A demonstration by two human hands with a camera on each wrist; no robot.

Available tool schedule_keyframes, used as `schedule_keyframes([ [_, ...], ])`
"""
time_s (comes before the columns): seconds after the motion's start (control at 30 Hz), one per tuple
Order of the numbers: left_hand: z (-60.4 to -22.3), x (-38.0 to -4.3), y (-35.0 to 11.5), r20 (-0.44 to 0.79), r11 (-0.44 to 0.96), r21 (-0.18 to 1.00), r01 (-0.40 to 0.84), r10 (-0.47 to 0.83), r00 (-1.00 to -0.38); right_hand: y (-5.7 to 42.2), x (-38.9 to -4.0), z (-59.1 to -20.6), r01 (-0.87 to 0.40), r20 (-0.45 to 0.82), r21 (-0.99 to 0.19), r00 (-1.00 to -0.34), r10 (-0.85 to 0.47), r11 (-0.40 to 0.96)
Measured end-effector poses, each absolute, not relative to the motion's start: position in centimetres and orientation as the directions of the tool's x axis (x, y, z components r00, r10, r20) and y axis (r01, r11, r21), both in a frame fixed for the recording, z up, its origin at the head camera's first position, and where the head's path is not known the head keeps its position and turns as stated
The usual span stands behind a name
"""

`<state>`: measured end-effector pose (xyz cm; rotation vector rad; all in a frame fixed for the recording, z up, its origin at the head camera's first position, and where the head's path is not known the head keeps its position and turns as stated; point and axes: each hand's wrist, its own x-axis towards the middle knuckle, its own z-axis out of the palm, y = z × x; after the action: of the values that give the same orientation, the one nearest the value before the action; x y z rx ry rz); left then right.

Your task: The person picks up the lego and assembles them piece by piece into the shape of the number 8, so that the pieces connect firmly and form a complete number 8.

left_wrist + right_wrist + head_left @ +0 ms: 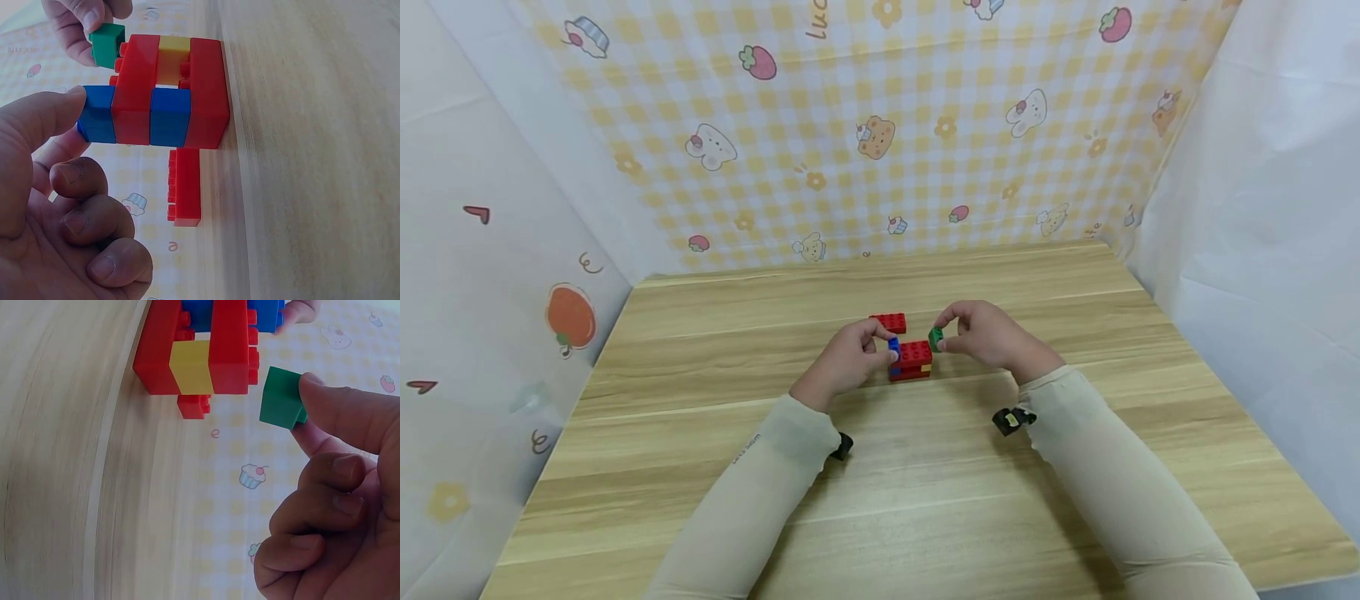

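A small block stack stands on the table: a lower red brick (209, 87), a blue brick (170, 117) and a yellow brick (191, 367) at its two ends, and an upper red brick (915, 351) across them. My left hand (852, 360) pinches another blue brick (99, 114) between thumb and index finger, at the left end of the upper red brick's top. Its other fingers are curled. My right hand (988, 336) pinches a green brick (280, 397), held just off the right end of the stack, with a gap between them.
Behind the stack lies a separate red brick (892, 322) on the wooden table (925, 508). A checked cloth (955, 167) hangs at the table's back edge, with white sheets at both sides. A black wrist device (1011, 420) sits at the right cuff.
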<state>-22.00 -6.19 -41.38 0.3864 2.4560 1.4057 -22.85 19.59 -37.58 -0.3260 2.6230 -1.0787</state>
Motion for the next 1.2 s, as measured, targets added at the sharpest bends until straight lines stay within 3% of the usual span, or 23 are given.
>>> schedule_keyframes([
  [1.2, -41.3, -22.1, -6.3, -0.119, 0.48, 0.873, 0.085, 0.38, -0.917, 18.1, -23.0, -38.0, -0.134, -0.183, -0.698, -0.916, -0.356, 0.703],
])
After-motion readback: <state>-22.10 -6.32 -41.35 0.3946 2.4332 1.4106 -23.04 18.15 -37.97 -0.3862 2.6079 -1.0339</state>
